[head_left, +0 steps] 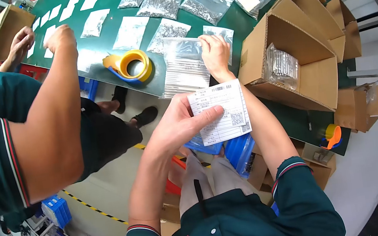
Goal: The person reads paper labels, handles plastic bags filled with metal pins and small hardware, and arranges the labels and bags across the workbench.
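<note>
My left hand [181,123] is closed on a small stack of printed paper labels [222,125], thumb across the front and fingers behind. The labels show barcodes, table lines and QR codes. Farther forward, my right hand [216,53] pinches the upper right edge of a clear zip bag [184,72]. Thin metal rods lie side by side inside this bag, which rests at the table's near edge. The labels and my right forearm overlap in view. Just beyond my right hand is another small clear bag [225,32].
A yellow tape dispenser [135,66] sits left of the rod bag on the green table [92,59]. Bags of small metal parts [161,0] lie behind. Open cardboard boxes [256,44] stand at right, one holding a bagged bundle [283,67]. A co-worker's arms [54,133] reach over at left.
</note>
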A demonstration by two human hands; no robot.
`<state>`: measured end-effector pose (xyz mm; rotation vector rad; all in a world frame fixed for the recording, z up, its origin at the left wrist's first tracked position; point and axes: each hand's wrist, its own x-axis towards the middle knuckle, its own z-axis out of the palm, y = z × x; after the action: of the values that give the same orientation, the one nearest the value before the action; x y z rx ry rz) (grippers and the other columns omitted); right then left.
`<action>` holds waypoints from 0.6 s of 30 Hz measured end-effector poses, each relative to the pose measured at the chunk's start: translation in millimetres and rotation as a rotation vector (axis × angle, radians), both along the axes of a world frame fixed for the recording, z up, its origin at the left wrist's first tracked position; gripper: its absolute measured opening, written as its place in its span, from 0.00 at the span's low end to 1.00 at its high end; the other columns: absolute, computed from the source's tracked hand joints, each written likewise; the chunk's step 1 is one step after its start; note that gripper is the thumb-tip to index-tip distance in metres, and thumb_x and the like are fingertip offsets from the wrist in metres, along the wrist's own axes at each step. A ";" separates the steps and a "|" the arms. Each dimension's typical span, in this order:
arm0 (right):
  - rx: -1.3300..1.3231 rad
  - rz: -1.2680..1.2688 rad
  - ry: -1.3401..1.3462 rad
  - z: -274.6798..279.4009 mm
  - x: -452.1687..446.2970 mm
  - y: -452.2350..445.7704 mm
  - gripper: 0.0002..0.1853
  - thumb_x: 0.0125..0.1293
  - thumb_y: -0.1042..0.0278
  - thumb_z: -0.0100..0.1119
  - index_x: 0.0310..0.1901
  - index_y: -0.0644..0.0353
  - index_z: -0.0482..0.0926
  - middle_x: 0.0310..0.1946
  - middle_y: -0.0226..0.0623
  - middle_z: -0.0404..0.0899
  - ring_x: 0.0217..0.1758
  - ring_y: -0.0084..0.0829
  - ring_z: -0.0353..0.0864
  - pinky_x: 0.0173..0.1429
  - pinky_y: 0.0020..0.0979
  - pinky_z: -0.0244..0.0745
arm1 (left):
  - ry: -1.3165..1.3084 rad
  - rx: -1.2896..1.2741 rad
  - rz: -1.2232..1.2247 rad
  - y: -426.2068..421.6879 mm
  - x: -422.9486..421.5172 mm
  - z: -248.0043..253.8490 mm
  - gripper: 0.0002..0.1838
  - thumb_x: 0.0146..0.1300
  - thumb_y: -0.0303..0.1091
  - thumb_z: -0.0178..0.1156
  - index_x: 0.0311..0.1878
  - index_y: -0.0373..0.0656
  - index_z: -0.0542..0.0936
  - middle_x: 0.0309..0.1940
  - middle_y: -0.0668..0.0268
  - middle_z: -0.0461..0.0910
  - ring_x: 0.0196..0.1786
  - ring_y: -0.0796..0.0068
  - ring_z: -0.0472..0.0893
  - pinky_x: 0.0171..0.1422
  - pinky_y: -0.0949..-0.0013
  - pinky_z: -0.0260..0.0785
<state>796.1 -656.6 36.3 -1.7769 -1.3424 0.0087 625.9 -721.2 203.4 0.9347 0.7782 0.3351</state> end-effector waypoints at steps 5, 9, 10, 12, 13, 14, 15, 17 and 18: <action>0.068 0.002 -0.326 34.2 -10.2 -19.8 0.11 0.53 0.69 0.54 0.39 0.59 0.77 0.34 0.38 0.76 0.42 0.36 0.72 0.48 0.33 0.62 | -0.019 0.022 -0.036 -7.9 -2.0 1.0 0.13 0.52 0.30 0.62 0.39 0.33 0.77 0.31 0.63 0.79 0.32 0.80 0.78 0.37 0.76 0.71; -0.001 0.262 0.112 60.4 -9.6 -58.7 0.14 0.55 0.62 0.55 0.39 0.62 0.77 0.34 0.37 0.76 0.43 0.36 0.72 0.49 0.31 0.63 | -0.037 0.021 -0.046 -14.3 -11.4 6.4 0.13 0.55 0.32 0.59 0.40 0.32 0.76 0.29 0.64 0.79 0.31 0.83 0.76 0.35 0.77 0.70; -0.148 0.367 0.559 86.9 -10.7 -76.4 0.15 0.58 0.60 0.53 0.39 0.64 0.77 0.33 0.36 0.76 0.41 0.32 0.73 0.46 0.28 0.65 | -0.030 0.042 -0.031 -17.7 -14.2 8.0 0.13 0.55 0.32 0.59 0.40 0.32 0.76 0.29 0.64 0.79 0.31 0.83 0.76 0.35 0.76 0.70; -0.306 0.530 1.165 135.3 -12.9 -115.5 0.18 0.62 0.58 0.48 0.37 0.68 0.76 0.30 0.35 0.77 0.36 0.25 0.74 0.43 0.24 0.66 | -0.022 0.062 -0.007 -24.7 -18.5 12.4 0.13 0.55 0.31 0.59 0.40 0.31 0.76 0.29 0.64 0.79 0.31 0.83 0.76 0.35 0.76 0.70; -0.310 0.598 1.323 150.2 -13.6 -132.0 0.19 0.64 0.58 0.45 0.35 0.70 0.76 0.29 0.35 0.76 0.34 0.21 0.74 0.42 0.21 0.66 | -0.026 0.081 -0.001 -28.1 -20.1 15.5 0.13 0.55 0.31 0.59 0.41 0.32 0.76 0.29 0.64 0.79 0.31 0.83 0.76 0.35 0.77 0.70; -0.295 0.645 1.254 166.3 -15.3 -145.4 0.17 0.63 0.62 0.47 0.35 0.71 0.75 0.29 0.35 0.76 0.34 0.20 0.73 0.41 0.21 0.67 | -0.029 0.100 0.003 -31.3 -21.4 18.8 0.13 0.55 0.31 0.59 0.41 0.32 0.76 0.29 0.65 0.79 0.31 0.83 0.76 0.35 0.77 0.70; -0.281 0.689 1.186 180.7 -17.2 -157.1 0.14 0.62 0.65 0.48 0.34 0.72 0.75 0.29 0.36 0.76 0.34 0.20 0.73 0.40 0.20 0.67 | -0.029 0.098 0.007 -34.9 -22.6 22.3 0.13 0.55 0.31 0.59 0.41 0.32 0.76 0.29 0.65 0.79 0.31 0.83 0.76 0.35 0.77 0.70; -0.341 0.577 1.021 200.5 -20.1 -172.0 0.04 0.54 0.77 0.54 0.27 0.70 0.74 0.25 0.32 0.74 0.28 0.16 0.71 0.32 0.17 0.64 | -0.062 0.105 -0.021 -43.2 -23.7 30.7 0.13 0.55 0.31 0.59 0.41 0.32 0.76 0.31 0.65 0.79 0.33 0.83 0.76 0.37 0.76 0.70; -0.306 0.562 1.026 204.6 -21.2 -177.4 0.04 0.53 0.78 0.54 0.25 0.69 0.73 0.23 0.31 0.73 0.27 0.15 0.69 0.31 0.17 0.63 | -0.065 0.106 -0.022 -48.3 -24.1 36.4 0.13 0.55 0.31 0.59 0.41 0.32 0.76 0.31 0.65 0.79 0.33 0.83 0.76 0.37 0.76 0.70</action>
<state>774.9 -834.0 240.9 -1.2183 -1.0085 1.3008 601.8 -769.6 239.8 1.0258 0.6950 0.3888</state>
